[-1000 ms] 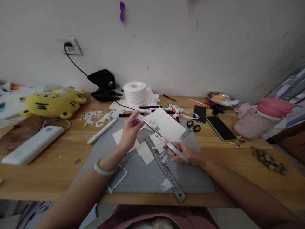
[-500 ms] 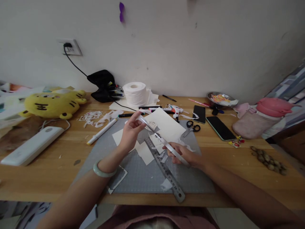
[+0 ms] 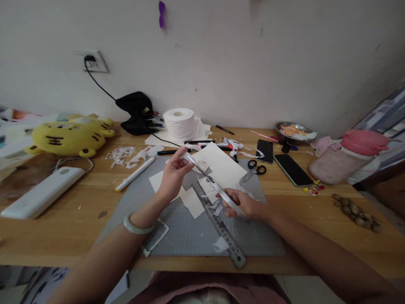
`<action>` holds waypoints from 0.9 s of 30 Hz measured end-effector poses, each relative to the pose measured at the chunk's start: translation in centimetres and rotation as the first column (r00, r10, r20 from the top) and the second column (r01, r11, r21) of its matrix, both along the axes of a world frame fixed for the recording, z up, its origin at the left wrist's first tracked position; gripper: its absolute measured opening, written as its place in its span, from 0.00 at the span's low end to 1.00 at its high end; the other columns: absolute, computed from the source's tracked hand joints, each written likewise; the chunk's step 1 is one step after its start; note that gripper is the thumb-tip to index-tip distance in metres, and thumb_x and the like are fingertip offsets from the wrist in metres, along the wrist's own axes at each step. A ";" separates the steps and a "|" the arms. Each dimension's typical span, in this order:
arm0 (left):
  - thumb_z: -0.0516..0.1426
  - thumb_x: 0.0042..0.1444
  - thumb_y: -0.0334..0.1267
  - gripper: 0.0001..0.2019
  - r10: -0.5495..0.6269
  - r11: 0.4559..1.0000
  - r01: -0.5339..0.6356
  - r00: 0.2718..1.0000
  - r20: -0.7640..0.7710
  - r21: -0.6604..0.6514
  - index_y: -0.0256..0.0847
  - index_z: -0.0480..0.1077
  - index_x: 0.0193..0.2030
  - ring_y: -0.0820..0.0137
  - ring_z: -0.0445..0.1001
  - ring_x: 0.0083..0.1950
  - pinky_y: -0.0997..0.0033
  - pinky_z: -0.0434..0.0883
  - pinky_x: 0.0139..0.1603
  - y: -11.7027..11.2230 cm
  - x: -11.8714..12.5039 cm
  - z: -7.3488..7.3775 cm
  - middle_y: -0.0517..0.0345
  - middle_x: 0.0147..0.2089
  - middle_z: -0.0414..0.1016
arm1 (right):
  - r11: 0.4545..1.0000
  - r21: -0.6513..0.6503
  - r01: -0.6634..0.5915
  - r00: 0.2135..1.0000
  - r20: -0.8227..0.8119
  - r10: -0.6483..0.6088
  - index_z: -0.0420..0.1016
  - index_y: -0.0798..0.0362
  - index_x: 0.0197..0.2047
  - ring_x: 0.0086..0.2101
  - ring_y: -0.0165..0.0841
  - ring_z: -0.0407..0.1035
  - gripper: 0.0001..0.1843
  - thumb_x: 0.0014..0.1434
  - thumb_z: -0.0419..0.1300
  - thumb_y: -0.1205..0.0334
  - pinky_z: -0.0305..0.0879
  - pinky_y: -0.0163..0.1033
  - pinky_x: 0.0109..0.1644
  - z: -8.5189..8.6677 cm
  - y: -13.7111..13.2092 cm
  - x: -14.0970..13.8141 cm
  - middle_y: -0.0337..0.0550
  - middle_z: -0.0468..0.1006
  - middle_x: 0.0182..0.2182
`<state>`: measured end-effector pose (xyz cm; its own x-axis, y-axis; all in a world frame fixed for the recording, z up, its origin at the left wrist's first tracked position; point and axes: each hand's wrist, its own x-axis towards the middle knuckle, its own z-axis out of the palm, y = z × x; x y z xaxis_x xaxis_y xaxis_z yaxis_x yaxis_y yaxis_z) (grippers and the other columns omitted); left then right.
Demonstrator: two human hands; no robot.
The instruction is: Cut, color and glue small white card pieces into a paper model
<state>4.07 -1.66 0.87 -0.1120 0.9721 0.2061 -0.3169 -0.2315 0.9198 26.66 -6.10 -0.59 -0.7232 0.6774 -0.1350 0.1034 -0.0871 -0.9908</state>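
My left hand (image 3: 174,171), a pale bangle on its wrist, pinches a small white piece of paper (image 3: 189,158) between thumb and fingers above the cutting mat. My right hand (image 3: 242,202) is wrapped round the handles of white-handled scissors (image 3: 225,196). Their blades point up and left, with the tips at the paper by my left fingers. Below the hands, a steel ruler (image 3: 221,230) lies slantwise on the grey cutting mat (image 3: 177,236). Cream card pieces (image 3: 193,203) and a larger cream sheet (image 3: 226,166) lie around it.
Black-handled scissors (image 3: 257,167), two phones (image 3: 292,169) and a glue gun (image 3: 233,147) lie to the right. Behind stands a paper roll (image 3: 179,124). A white marker (image 3: 136,174), paper scraps (image 3: 120,155), a white power strip (image 3: 44,192) and a yellow plush toy (image 3: 72,136) are left.
The scissors' handles have shifted slightly in my right hand, and its fingers have moved a little. My left hand stays almost still with the paper.
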 end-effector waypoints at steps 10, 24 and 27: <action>0.64 0.40 0.29 0.29 0.005 1.000 -0.006 1.000 -0.008 -0.013 0.40 0.71 0.53 0.78 0.59 0.25 0.78 0.60 0.28 0.1 -0.1 -0.2 0.68 0.21 0.61 | 0.992 -0.093 0.091 0.995 -0.023 -0.093 0.68 0.54 0.39 0.23 0.24 0.49 0.20 0.45 0.68 0.56 0.49 0.31 0.26 -1.4 0.1 -0.1 0.29 0.56 0.23; 0.65 0.39 0.28 0.30 -0.016 0.999 0.017 1.000 0.004 -0.041 0.40 0.71 0.53 0.79 0.59 0.25 0.79 0.60 0.29 0.1 0.0 -0.3 0.68 0.21 0.63 | 0.997 -0.031 0.068 0.998 0.006 -0.068 0.65 0.53 0.37 0.25 0.23 0.52 0.23 0.41 0.70 0.54 0.52 0.29 0.28 -0.8 -0.1 -0.3 0.30 0.59 0.25; 0.65 0.39 0.28 0.29 -0.019 0.999 0.019 1.000 0.000 -0.031 0.40 0.71 0.52 0.79 0.58 0.25 0.78 0.60 0.28 0.0 0.0 -0.2 0.68 0.21 0.63 | 0.998 -0.027 0.064 0.998 0.018 -0.063 0.64 0.53 0.37 0.26 0.24 0.53 0.24 0.42 0.69 0.53 0.53 0.30 0.29 -0.5 -0.1 -0.3 0.30 0.61 0.27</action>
<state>4.10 -1.63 0.63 -0.0938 0.9800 0.1757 -0.3208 -0.1968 0.9265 26.33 -6.16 -1.05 -0.6760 0.7178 -0.1667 0.1141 -0.1215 -0.9860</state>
